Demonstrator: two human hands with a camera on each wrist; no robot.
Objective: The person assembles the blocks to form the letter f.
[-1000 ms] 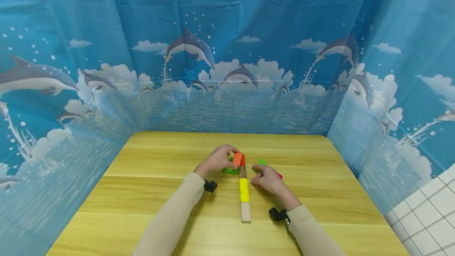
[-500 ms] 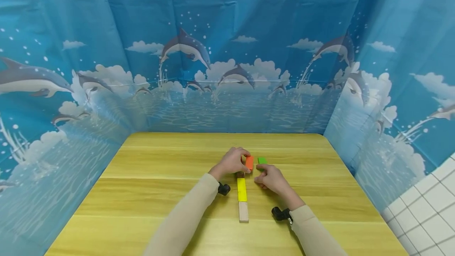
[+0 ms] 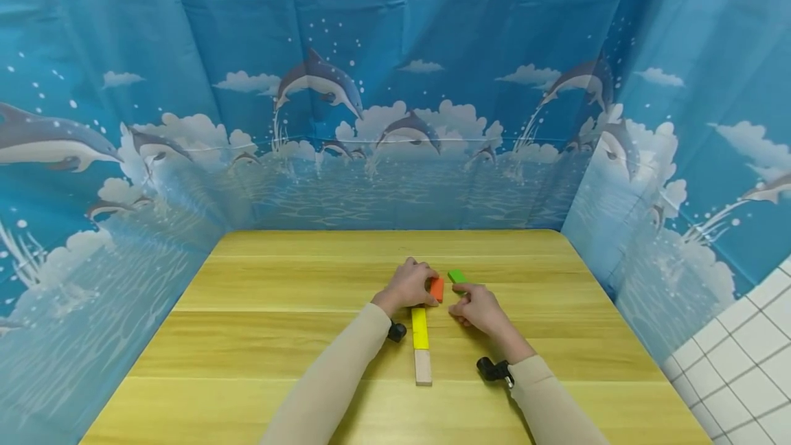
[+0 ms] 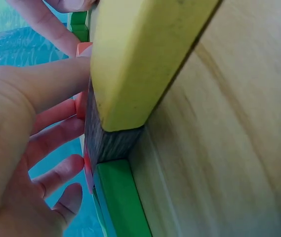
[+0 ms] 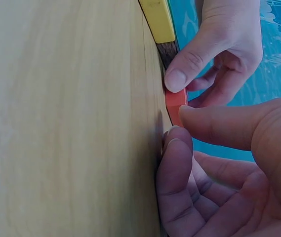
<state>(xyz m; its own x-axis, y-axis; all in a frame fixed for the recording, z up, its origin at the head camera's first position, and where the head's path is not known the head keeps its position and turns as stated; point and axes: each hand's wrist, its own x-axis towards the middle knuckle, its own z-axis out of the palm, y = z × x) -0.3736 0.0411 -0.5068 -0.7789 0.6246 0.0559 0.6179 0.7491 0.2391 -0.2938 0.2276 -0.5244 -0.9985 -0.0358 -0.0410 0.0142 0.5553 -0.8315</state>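
My left hand point(image 3: 408, 283) pinches an orange block point(image 3: 437, 290) between thumb and fingers, just right of a row of blocks. In the right wrist view the orange block point(image 5: 176, 101) stands low at the table, beside a dark brown block point(image 5: 168, 52). My right hand point(image 3: 482, 309) is close by on the right, fingers loosely bent. Its index finger overlaps the near end of a light green block point(image 3: 456, 276), which lies at a slant. In the right wrist view the right thumb tip comes close to the orange block; nothing shows between thumb and fingers.
The row on the table point(image 3: 259, 335) runs toward me with a yellow block point(image 3: 419, 328) and a pale wood block point(image 3: 423, 367). Another green block point(image 4: 123, 197) lies against the dark one, with a red edge point(image 4: 87, 170) beside it. A dolphin curtain point(image 3: 334, 184) hangs behind.
My left hand has carried the orange block rightward over the row and lowered it nearer to me. The light green block has turned to a slant as the right hand shifted slightly right.
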